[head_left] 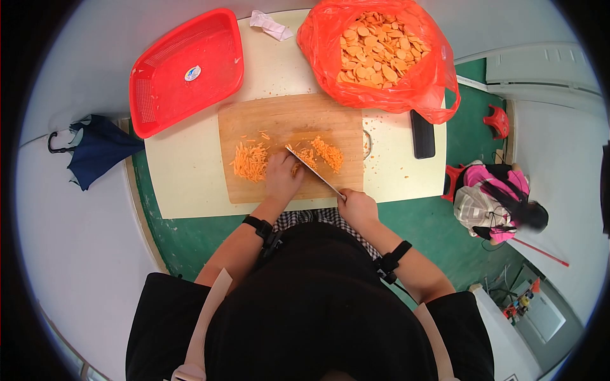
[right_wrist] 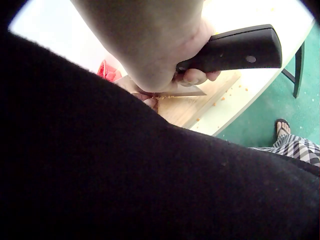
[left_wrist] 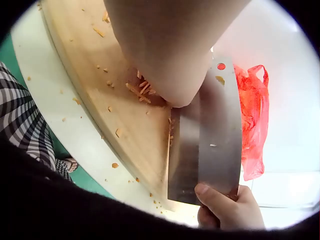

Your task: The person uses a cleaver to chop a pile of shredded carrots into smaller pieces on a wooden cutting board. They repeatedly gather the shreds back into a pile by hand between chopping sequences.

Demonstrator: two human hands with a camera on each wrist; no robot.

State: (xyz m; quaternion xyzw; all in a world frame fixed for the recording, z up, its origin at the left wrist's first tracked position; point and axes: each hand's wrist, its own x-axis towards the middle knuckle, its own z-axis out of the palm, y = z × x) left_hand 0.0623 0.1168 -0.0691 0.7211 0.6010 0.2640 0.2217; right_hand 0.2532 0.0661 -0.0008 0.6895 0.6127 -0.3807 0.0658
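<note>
In the head view my right hand (head_left: 358,208) grips a cleaver (head_left: 321,176) whose broad steel blade slants over the wooden cutting board (head_left: 279,114). The black handle (right_wrist: 235,52) sits inside the curled fingers in the right wrist view. Just left of the blade, my left hand (head_left: 284,176) holds carrot strips (left_wrist: 142,91) down on the board with bent fingers; the hand hides most of them. A pile of carrot strips (head_left: 250,162) lies left of this hand. Finely chopped carrot (head_left: 328,153) is heaped on the blade's right side.
A red plastic bag (head_left: 321,57) full of carrot slices (head_left: 381,51) stands at the table's back right, with a black phone (head_left: 422,134) below it. A red basket (head_left: 190,101) and crumpled paper (head_left: 271,25) are at the back left. Another person (head_left: 499,197) sits off to the right.
</note>
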